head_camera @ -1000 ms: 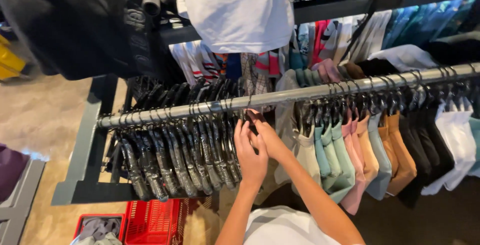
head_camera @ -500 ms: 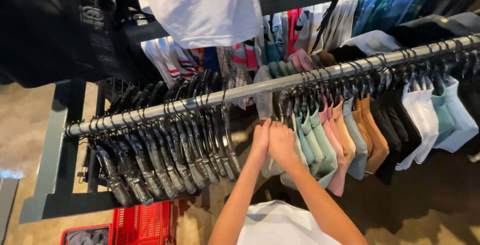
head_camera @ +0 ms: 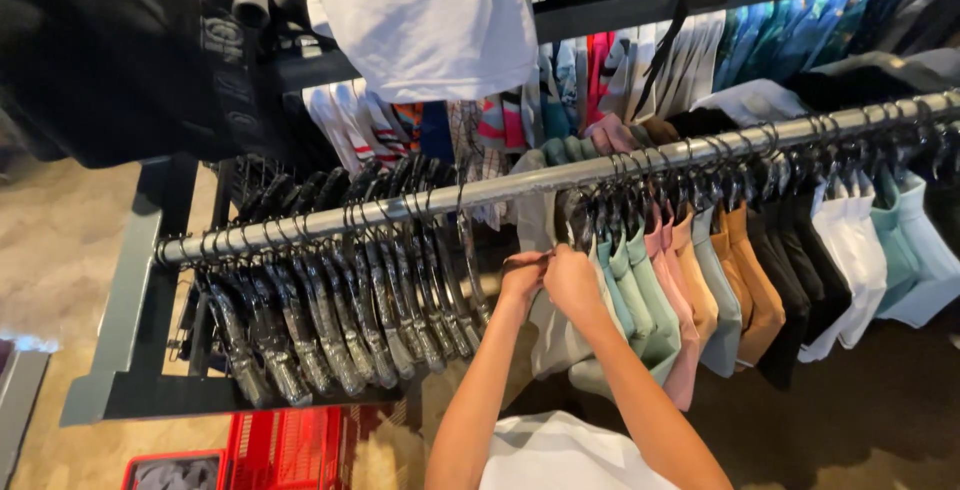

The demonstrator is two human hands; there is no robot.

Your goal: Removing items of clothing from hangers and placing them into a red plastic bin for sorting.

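Observation:
My left hand (head_camera: 521, 277) and my right hand (head_camera: 570, 275) meet just under a silver clothes rail (head_camera: 520, 184), both pinching the top edge of a pale grey-green garment (head_camera: 552, 335) that hangs from a black hanger. To its right hang more small garments (head_camera: 700, 290) in mint, pink, tan, black, white and light blue. Left of my hands a dense bunch of empty black hangers (head_camera: 330, 320) dangles from the same rail.
A white garment (head_camera: 425, 20) hangs from a higher rail above, with striped and patterned clothes (head_camera: 560, 100) behind. A red basket (head_camera: 285, 448) stands on the floor at the lower left. The rack's dark metal frame (head_camera: 130, 310) runs down the left side.
My hands have shifted right along the rail, from the empty hangers' edge onto the pale garment, and closed on its top. The view has panned slightly.

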